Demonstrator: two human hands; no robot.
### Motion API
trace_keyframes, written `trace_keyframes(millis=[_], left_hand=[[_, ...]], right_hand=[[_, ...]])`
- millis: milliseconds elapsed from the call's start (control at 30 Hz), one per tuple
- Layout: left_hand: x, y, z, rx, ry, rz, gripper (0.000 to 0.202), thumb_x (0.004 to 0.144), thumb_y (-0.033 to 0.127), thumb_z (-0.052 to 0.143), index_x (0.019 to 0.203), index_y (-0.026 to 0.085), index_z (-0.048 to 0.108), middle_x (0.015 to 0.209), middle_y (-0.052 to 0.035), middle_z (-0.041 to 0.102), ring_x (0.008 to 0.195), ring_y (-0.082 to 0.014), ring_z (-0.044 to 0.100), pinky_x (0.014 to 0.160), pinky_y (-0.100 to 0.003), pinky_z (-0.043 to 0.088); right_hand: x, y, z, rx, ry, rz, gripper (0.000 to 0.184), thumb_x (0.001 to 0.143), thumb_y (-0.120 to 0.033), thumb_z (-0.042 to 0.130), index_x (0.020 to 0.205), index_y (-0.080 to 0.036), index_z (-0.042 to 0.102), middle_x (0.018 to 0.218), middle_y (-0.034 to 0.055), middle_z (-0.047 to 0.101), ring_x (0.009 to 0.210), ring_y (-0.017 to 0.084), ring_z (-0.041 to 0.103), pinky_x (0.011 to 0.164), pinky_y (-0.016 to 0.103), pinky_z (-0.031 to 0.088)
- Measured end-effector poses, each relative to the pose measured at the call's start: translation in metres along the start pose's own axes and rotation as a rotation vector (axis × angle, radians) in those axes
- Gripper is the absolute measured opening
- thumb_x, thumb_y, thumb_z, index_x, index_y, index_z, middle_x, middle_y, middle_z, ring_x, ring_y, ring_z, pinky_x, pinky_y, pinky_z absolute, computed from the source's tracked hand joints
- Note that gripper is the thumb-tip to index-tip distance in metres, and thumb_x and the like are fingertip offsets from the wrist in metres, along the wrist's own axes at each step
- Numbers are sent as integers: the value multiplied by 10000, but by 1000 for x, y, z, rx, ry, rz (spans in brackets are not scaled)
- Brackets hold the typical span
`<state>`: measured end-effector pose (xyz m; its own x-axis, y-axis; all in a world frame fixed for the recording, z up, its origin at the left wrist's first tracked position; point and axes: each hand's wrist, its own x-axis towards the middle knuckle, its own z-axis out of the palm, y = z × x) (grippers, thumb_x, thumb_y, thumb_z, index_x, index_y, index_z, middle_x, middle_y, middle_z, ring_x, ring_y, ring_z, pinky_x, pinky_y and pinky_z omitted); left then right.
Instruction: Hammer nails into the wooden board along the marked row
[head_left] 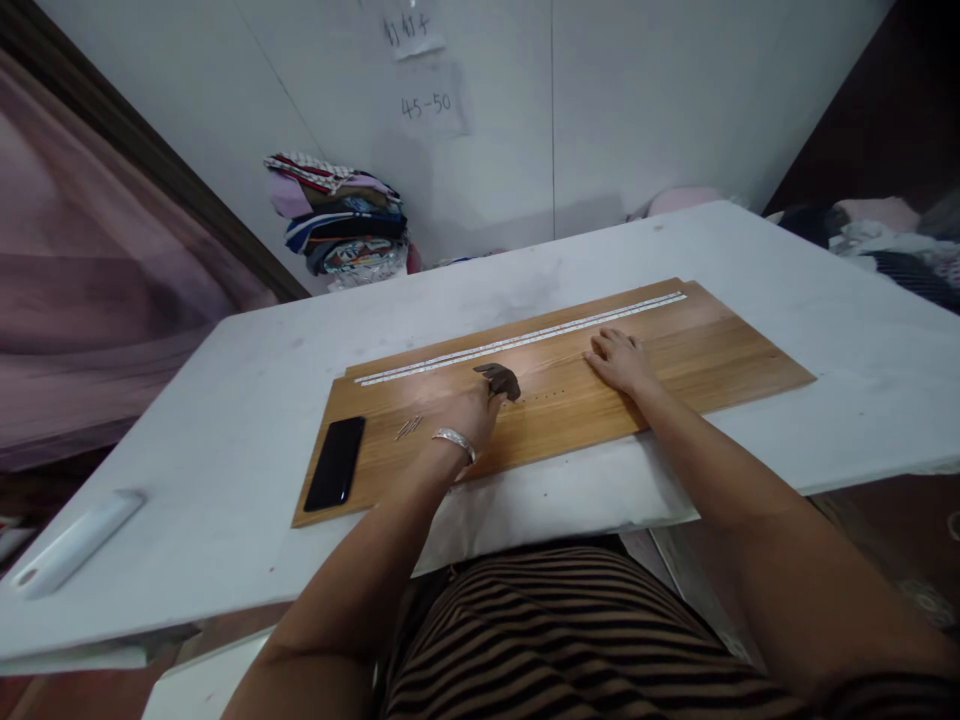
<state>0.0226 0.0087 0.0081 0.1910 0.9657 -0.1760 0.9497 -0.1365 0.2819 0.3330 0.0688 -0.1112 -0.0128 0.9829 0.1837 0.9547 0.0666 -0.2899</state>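
Observation:
My left hand (474, 412), with a silver bracelet on its wrist, is wrapped round a hammer. The dark claw head of the hammer (501, 381) shows just beyond my fingers, over a wooden board (720, 345); its handle is mostly hidden. Close to the right of the head, a row of small dark points, likely nails (553, 392), runs along the board. Several loose nails (408, 428) lie to the left of my left hand. My right hand (619, 360) rests flat on the board, fingers a little apart, holding nothing.
Two thin pale strips (525, 340) lie along the board's far side. A black phone (335, 464) lies at its left end. The white table (255, 400) carries a white curved object (79, 543) at the left. Folded clothes (345, 215) are stacked by the wall.

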Motion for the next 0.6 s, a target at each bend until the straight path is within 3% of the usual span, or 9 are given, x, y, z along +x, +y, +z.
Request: trace_keyframes(millis=[167, 600], left_hand=[[-2, 3, 2, 75, -75, -12, 347, 1049, 341, 469, 1249, 130, 660, 1190, -172, 770, 1102, -298, 738, 896, -346, 533], [-1, 3, 1, 24, -64, -16, 329, 1036, 320, 483, 1245, 134, 655, 1190, -182, 769, 1099, -306, 739, 910, -371, 536]], right_hand=[[0, 0, -1, -10, 2, 3, 392, 1008, -468, 435, 1172, -220, 691, 1463, 166, 606, 1395, 325, 482, 1129, 529, 348], [0, 0, -1, 19, 2, -5, 403, 996, -473, 427, 1164, -229, 700, 1428, 164, 626, 1381, 341, 490, 1122, 560, 349]])
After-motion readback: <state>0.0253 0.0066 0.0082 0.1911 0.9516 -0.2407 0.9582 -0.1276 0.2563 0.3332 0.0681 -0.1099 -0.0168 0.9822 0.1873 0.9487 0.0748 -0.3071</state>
